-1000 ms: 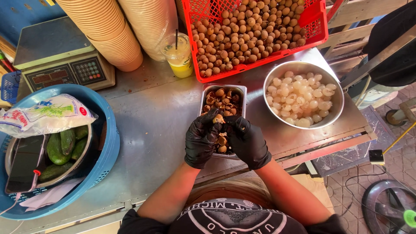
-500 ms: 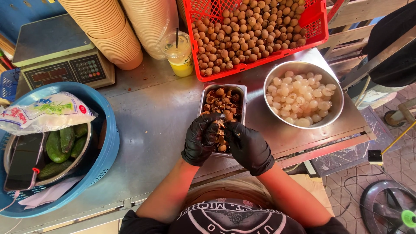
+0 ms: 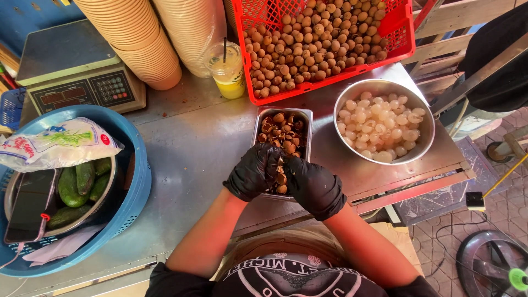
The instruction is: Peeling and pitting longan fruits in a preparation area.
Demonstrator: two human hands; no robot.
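Both my hands wear black gloves and meet over the near end of a rectangular steel tray [image 3: 304, 119] holding brown shells. My left hand [image 3: 252, 171] and my right hand [image 3: 313, 187] pinch a small brown fruit [image 3: 280, 177] between their fingertips. To the right stands a round steel bowl [image 3: 424, 144] filled with peeled white fruit [image 3: 378, 130]. Behind the tray sits a red plastic crate [image 3: 405, 39] heaped with unpeeled brown fruit [image 3: 313, 44].
A drink cup with a straw [image 3: 226, 70] stands left of the crate. Stacks of paper cups [image 3: 143, 38] and a digital scale [image 3: 77, 71] are at the back left. A blue basket [image 3: 137, 181] holds cucumbers, a bag and a phone. The steel counter [image 3: 187, 143] ends just right of the bowl.
My hands stay joined over the tray's near end, shifting only slightly while working the fruit between the fingers.
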